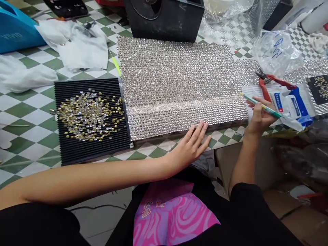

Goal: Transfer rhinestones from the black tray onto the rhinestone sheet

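Observation:
A sheet covered in rows of silver rhinestones (179,75) lies across the table, with a paler crease running along its lower part. My left hand (193,141) rests at its near edge, fingers stretched out and touching the stones. In my right hand (258,118) is a slim green and white pen (270,110) with a yellow tip, pointing toward the sheet's right edge. Left of the sheet, a black ridged tray (116,143) carries a scattered pile of loose clear and gold rhinestones (88,116).
Red-handled pliers (265,87) and a blue and white wipes pack (294,106) lie at the right. Behind the sheet stands a black box (166,20). White cloths (77,44) and a blue container (19,29) occupy the left; plastic bags (278,51) lie back right.

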`<action>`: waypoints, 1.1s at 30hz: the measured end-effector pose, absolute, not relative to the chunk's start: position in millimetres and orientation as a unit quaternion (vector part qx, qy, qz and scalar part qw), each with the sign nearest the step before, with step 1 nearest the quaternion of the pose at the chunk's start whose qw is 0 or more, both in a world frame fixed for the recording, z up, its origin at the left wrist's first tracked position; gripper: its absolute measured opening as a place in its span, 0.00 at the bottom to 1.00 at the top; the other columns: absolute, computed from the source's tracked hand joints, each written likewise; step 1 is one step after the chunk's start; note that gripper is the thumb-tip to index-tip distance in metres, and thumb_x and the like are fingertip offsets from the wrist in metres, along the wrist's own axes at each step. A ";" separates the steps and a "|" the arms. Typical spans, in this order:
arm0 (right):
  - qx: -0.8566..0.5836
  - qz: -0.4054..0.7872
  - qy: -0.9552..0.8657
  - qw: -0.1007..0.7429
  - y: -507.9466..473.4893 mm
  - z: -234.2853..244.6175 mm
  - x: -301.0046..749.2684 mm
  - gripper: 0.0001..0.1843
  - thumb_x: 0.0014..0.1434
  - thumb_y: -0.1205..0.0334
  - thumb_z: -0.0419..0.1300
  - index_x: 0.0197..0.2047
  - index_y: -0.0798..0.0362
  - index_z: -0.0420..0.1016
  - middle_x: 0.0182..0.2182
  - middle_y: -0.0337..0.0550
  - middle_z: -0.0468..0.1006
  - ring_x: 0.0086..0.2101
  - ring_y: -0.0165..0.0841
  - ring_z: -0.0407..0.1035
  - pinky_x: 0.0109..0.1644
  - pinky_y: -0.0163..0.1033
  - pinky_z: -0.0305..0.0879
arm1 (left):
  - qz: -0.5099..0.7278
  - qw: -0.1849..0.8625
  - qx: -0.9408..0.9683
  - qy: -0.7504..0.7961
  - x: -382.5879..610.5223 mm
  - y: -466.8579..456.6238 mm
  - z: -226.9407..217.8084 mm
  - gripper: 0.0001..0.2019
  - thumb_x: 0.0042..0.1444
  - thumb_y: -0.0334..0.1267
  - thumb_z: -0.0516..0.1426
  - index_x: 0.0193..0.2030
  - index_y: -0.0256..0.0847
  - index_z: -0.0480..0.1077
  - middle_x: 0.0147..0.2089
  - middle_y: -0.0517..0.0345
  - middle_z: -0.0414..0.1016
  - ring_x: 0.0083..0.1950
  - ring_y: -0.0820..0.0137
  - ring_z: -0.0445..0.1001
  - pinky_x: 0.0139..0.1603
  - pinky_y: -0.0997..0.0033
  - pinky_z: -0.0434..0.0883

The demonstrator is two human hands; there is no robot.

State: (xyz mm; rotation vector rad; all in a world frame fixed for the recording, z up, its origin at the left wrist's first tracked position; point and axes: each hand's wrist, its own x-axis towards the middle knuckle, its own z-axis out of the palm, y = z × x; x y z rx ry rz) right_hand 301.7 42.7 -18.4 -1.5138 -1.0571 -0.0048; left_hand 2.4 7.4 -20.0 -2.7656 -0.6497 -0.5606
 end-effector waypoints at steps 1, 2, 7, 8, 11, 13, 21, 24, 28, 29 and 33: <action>-0.654 0.002 -0.458 0.601 42.8 -18.1 301.6 0.09 0.50 0.43 0.60 0.35 0.26 0.79 0.37 0.32 0.81 0.35 0.46 0.74 0.44 0.61 0.65 | -0.192 0.123 -0.948 -0.222 2.3 7.5 -19.8 0.25 0.63 0.41 0.54 0.65 0.34 0.63 0.68 0.34 0.65 0.68 0.52 0.67 0.67 0.53 0.66; -0.656 0.006 -0.459 0.599 42.7 -17.7 301.1 0.10 0.50 0.42 0.60 0.35 0.26 0.80 0.37 0.33 0.81 0.35 0.46 0.74 0.44 0.62 0.64 | -0.192 0.124 -0.948 -0.221 2.3 7.6 -19.7 0.25 0.63 0.41 0.54 0.65 0.34 0.63 0.67 0.34 0.65 0.68 0.52 0.67 0.67 0.53 0.66; -0.663 0.005 -0.461 0.590 42.2 -16.2 297.2 0.10 0.50 0.42 0.60 0.35 0.27 0.80 0.38 0.33 0.81 0.37 0.46 0.75 0.48 0.63 0.67 | -0.191 0.128 -0.948 -0.221 2.0 7.2 -20.5 0.25 0.63 0.41 0.54 0.65 0.34 0.62 0.67 0.34 0.65 0.68 0.52 0.67 0.67 0.53 0.66; -0.663 0.000 -0.463 0.589 42.2 -16.7 296.7 0.09 0.51 0.42 0.60 0.35 0.27 0.80 0.37 0.33 0.81 0.36 0.46 0.75 0.47 0.63 0.68 | -0.192 0.129 -0.948 -0.221 2.0 7.1 -21.0 0.25 0.63 0.41 0.54 0.65 0.34 0.62 0.68 0.34 0.65 0.68 0.52 0.67 0.67 0.53 0.65; -0.654 -0.029 -0.471 0.591 42.7 -20.0 297.9 0.10 0.53 0.45 0.60 0.37 0.32 0.80 0.36 0.37 0.80 0.34 0.44 0.76 0.41 0.59 0.71 | -0.194 0.132 -0.947 -0.221 2.1 6.9 -22.2 0.25 0.63 0.41 0.53 0.65 0.34 0.62 0.68 0.33 0.65 0.68 0.52 0.67 0.67 0.53 0.65; -0.636 -0.061 -0.475 0.605 43.5 -22.0 300.7 0.12 0.55 0.47 0.60 0.38 0.40 0.81 0.35 0.42 0.80 0.31 0.43 0.76 0.36 0.54 0.72 | -0.194 0.134 -0.946 -0.221 2.4 6.8 -22.6 0.24 0.63 0.41 0.53 0.65 0.35 0.63 0.67 0.34 0.65 0.68 0.52 0.67 0.67 0.53 0.65; -0.559 -0.093 -0.506 0.650 51.0 -5.5 259.6 0.13 0.55 0.55 0.61 0.37 0.55 0.80 0.32 0.47 0.79 0.28 0.38 0.76 0.33 0.47 0.76 | -0.182 0.147 -0.946 -0.226 3.5 4.2 -20.7 0.23 0.67 0.41 0.50 0.66 0.36 0.63 0.68 0.36 0.64 0.69 0.54 0.67 0.68 0.54 0.66; -0.542 -0.030 -0.548 0.636 54.7 8.6 202.0 0.13 0.58 0.55 0.61 0.37 0.55 0.81 0.33 0.46 0.80 0.28 0.35 0.75 0.33 0.44 0.77 | -0.184 0.154 -0.944 -0.226 2.7 2.8 -20.2 0.22 0.68 0.40 0.48 0.66 0.36 0.63 0.68 0.37 0.65 0.69 0.54 0.66 0.68 0.54 0.67; -0.468 0.117 -0.666 0.569 59.8 30.1 121.1 0.10 0.62 0.61 0.59 0.42 0.49 0.81 0.35 0.40 0.81 0.34 0.32 0.76 0.41 0.43 0.75 | -0.141 0.114 -0.962 -0.204 5.2 2.8 -19.2 0.23 0.69 0.35 0.43 0.68 0.35 0.61 0.70 0.38 0.62 0.70 0.55 0.65 0.71 0.51 0.65; -0.446 0.145 -0.695 0.545 61.3 35.4 104.2 0.11 0.63 0.63 0.58 0.44 0.47 0.81 0.36 0.39 0.82 0.36 0.31 0.76 0.43 0.43 0.74 | -0.122 0.093 -0.969 -0.193 7.3 3.2 -18.8 0.24 0.69 0.33 0.42 0.68 0.35 0.60 0.70 0.40 0.62 0.71 0.57 0.64 0.72 0.51 0.64; -0.381 0.209 -0.783 0.445 69.4 51.4 54.8 0.11 0.63 0.65 0.58 0.46 0.48 0.79 0.41 0.37 0.82 0.38 0.28 0.75 0.45 0.40 0.73 | -0.056 0.035 -0.974 -0.216 20.1 4.4 -17.4 0.26 0.68 0.28 0.38 0.72 0.28 0.50 0.73 0.40 0.55 0.75 0.61 0.55 0.76 0.57 0.57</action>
